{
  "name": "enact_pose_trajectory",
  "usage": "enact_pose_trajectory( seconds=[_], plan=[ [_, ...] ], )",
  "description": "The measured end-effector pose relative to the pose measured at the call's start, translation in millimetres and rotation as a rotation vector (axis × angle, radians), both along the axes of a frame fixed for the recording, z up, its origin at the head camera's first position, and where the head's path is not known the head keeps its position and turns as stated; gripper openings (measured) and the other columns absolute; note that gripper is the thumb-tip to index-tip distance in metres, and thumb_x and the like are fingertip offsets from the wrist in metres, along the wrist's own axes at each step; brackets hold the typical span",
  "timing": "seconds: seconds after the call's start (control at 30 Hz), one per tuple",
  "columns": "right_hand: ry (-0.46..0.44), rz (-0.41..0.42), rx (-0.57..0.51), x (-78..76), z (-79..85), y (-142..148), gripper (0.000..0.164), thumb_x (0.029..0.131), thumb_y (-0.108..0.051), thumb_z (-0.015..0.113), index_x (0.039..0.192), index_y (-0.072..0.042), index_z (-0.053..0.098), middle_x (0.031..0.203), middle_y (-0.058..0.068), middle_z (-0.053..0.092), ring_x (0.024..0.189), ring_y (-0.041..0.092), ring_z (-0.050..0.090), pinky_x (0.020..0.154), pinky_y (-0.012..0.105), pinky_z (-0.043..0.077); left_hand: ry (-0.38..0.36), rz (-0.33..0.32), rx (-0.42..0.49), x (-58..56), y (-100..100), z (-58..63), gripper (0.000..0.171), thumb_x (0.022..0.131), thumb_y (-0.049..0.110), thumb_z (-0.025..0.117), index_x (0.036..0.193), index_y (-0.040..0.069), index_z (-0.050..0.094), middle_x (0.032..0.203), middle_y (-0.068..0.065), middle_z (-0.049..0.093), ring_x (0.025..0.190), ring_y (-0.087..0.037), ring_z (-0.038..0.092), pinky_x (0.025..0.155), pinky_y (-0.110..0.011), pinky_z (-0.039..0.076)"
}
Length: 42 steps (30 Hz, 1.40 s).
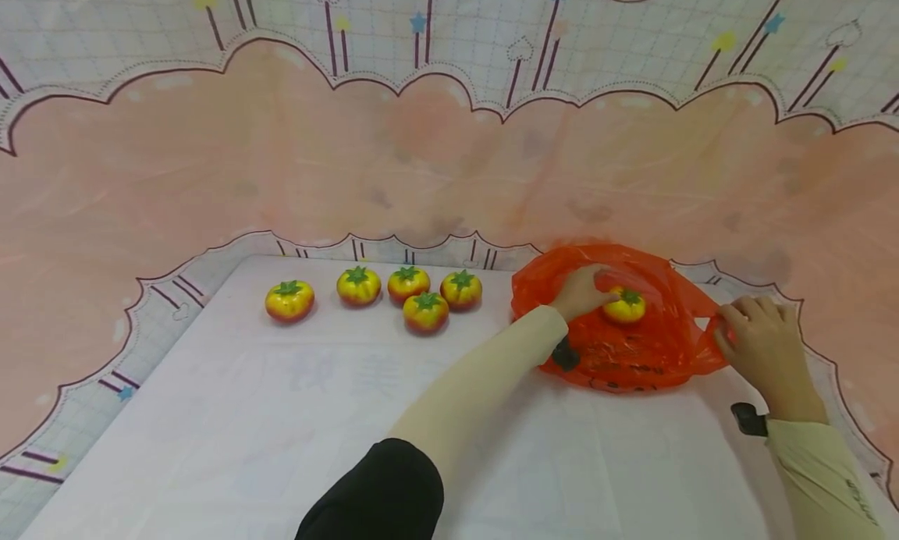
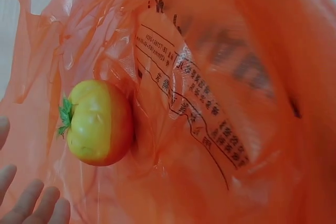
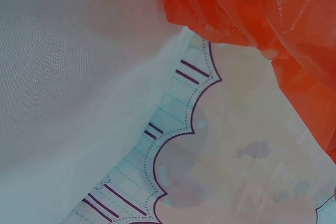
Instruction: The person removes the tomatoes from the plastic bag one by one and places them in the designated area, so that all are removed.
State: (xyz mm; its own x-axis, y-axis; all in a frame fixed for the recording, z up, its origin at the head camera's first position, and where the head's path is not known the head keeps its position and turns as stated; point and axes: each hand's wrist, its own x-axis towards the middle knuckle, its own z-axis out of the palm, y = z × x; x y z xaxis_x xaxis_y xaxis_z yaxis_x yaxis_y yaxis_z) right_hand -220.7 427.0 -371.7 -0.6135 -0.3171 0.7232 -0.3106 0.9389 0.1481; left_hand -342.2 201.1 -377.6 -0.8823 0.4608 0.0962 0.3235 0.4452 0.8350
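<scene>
A thin orange-red plastic bag [image 1: 653, 357] lies spread on the table's right side, with one yellow-and-red tomato [image 1: 624, 307] with a green leafy top inside its mouth. Reaching into the bag, my left hand [image 1: 581, 292] is just left of that tomato. The left wrist view shows relaxed, spread fingers [image 2: 31, 203] apart from the tomato, over the orange plastic. At the bag's right end, my right hand [image 1: 767, 354] grips a handle loop with curled fingers. The right wrist view catches only the bag's crumpled edge [image 3: 226, 9]; the right hand's fingers are outside it.
Several more tomatoes [image 1: 425, 313] sit at the back of the white table [image 1: 316, 438], left of the bag, with one tomato [image 1: 289, 301] a little apart at the far left. A patterned pink cloth [image 1: 393, 165] lies beyond the table's back edge.
</scene>
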Motion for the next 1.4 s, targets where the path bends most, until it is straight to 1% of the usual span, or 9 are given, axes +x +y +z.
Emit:
enact_pose_trajectory(
  seconds=[0.27,0.5,0.63,0.8,0.93,1.03,1.13,1.23,1.4],
  plan=[
    [-0.01,-0.02,-0.008,-1.6,2.4,0,0.019,0.066,0.004,0.069,0.083,0.007,0.062,0.078,0.024,0.058,0.083,0.041,0.049,0.072,0.054,0.039,-0.035,0.002,-0.056,-3.3,13,2.1,0.056,0.088,0.02,0.066,0.14,0.014,0.044,0.138,-0.001,0.053,0.12,-0.015,0.054,0.096,-0.026,0.049],
    [-0.004,-0.029,0.004,-1.4,0.5,0,0.018,0.067,0.003,0.068,0.083,0.007,0.062,0.078,0.024,0.059,0.082,0.042,0.05,0.072,0.057,0.04,-0.014,0.0,-0.103,-0.1,22,-6.5,0.06,0.086,0.018,0.068,0.14,0.013,0.044,0.138,0.0,0.053,0.122,-0.014,0.053,0.1,-0.023,0.046],
    [0.011,-0.01,0.012,-1.9,-2.3,1,0.015,0.069,0.0,0.064,0.083,0.006,0.062,0.077,0.024,0.059,0.08,0.042,0.05,0.069,0.056,0.041,-0.051,0.02,-0.052,-1.3,26,-16.5,0.059,0.085,0.015,0.069,0.139,0.015,0.044,0.138,0.002,0.052,0.123,-0.013,0.051,0.102,-0.023,0.044],
    [0.014,0.008,0.016,-2.2,-5.7,1,0.016,0.068,-0.001,0.065,0.082,0.006,0.062,0.076,0.023,0.059,0.079,0.041,0.051,0.067,0.055,0.041,-0.157,0.056,0.08,-3.5,28,-27.5,0.059,0.085,0.01,0.068,0.139,0.013,0.045,0.137,-0.002,0.052,0.122,-0.017,0.052,0.102,-0.028,0.046],
    [0.013,0.009,0.011,-2.5,-6.3,3,0.017,0.068,-0.002,0.064,0.083,0.006,0.062,0.077,0.024,0.059,0.08,0.042,0.051,0.068,0.055,0.04,-0.234,0.099,0.176,-4.1,29,-32.1,0.058,0.086,0.009,0.067,0.139,0.011,0.044,0.139,-0.006,0.051,0.123,-0.021,0.052,0.102,-0.032,0.046],
    [0.022,0.009,0.014,-2.4,-6.7,5,0.018,0.071,-0.006,0.06,0.083,0.007,0.061,0.077,0.024,0.059,0.08,0.042,0.051,0.067,0.055,0.039,-0.267,0.13,0.219,-4.3,31,-33.5,0.056,0.087,0.008,0.066,0.139,0.011,0.045,0.139,-0.006,0.05,0.125,-0.022,0.051,0.103,-0.033,0.045],
    [0.026,0.005,0.014,-1.8,-7.9,8,0.019,0.072,-0.008,0.058,0.083,0.007,0.061,0.076,0.024,0.058,0.079,0.042,0.051,0.067,0.054,0.038,-0.29,0.146,0.243,-4.2,32,-34.4,0.054,0.088,0.009,0.064,0.139,0.01,0.046,0.14,-0.007,0.049,0.126,-0.022,0.049,0.104,-0.034,0.044],
    [0.021,-0.006,0.011,-0.9,-9.2,9,0.018,0.07,-0.006,0.06,0.083,0.007,0.061,0.076,0.023,0.058,0.078,0.041,0.05,0.066,0.053,0.038,-0.311,0.148,0.249,-3.8,33,-35.5,0.052,0.09,0.009,0.062,0.139,0.009,0.044,0.141,-0.007,0.048,0.127,-0.023,0.048,0.105,-0.034,0.044],
    [0.02,-0.011,0.011,0.0,-10.0,11,0.018,0.068,-0.004,0.063,0.082,0.007,0.062,0.076,0.023,0.059,0.079,0.041,0.051,0.066,0.052,0.037,-0.327,0.171,0.238,-3.9,37,-38.1,0.049,0.092,0.012,0.06,0.138,0.008,0.046,0.138,-0.007,0.051,0.123,-0.023,0.051,0.104,-0.034,0.045]
  ],
)
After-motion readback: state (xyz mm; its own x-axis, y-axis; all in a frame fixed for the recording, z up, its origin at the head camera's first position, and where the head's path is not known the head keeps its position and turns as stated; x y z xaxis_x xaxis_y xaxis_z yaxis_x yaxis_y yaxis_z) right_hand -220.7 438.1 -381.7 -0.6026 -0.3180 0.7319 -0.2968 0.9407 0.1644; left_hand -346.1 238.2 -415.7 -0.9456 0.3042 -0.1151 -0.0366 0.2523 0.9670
